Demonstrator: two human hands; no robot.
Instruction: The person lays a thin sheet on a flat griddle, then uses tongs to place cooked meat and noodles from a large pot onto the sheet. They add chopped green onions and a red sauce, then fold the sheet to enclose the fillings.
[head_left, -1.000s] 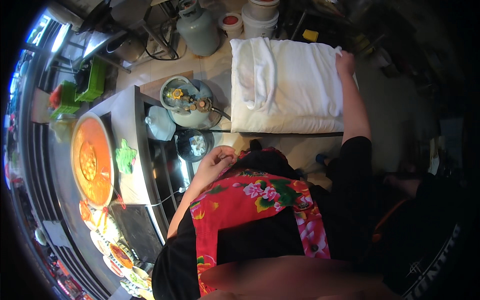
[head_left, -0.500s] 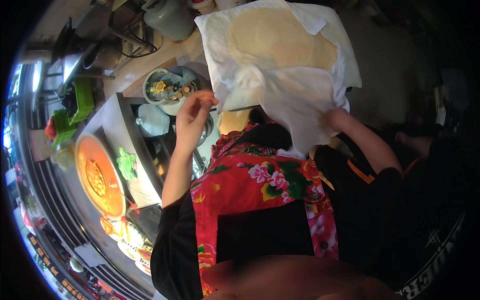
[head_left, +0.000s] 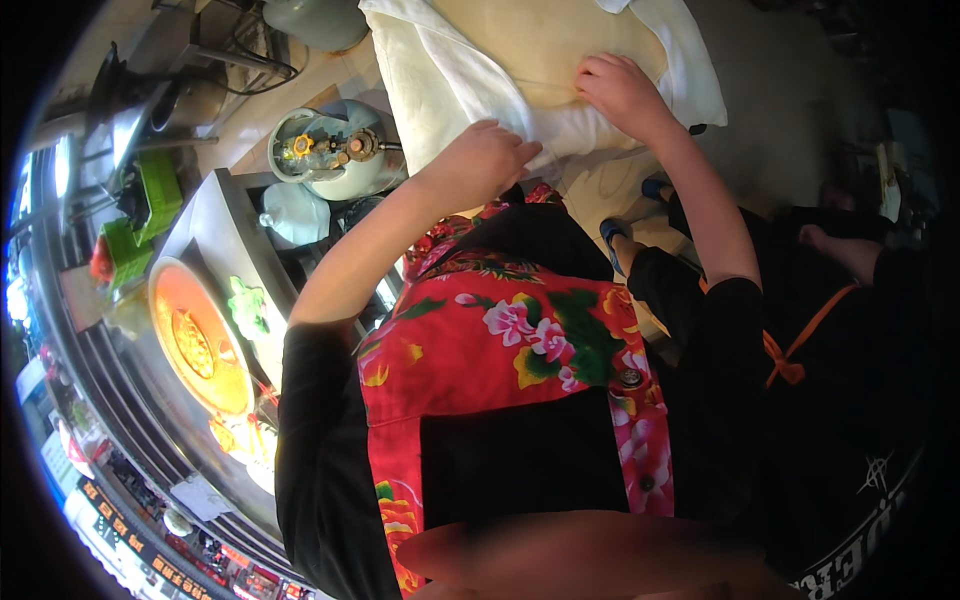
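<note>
A large, thin, pale beige flatbread lies on a white cloth at the top of the view. The cloth is folded back along its left side. My right hand rests at the flatbread's near right part, fingers curled and pressed onto its edge. Lower left of it, my left hand is closed beside the cloth's near edge; what its fingertips hold, if anything, is hidden. Something thin and translucent hangs below the cloth between my hands. I wear a red floral apron.
On the left stand a gas cylinder and a metal counter. A big round pan of orange-red food, a green cloth and green baskets are there. Close on my right is another person in dark clothes with an orange tie.
My right hand has let go of the cloth and moved up onto the flatbread. My left hand has moved right to the cloth's near edge. The bunched cloth no longer hangs before the apron.
</note>
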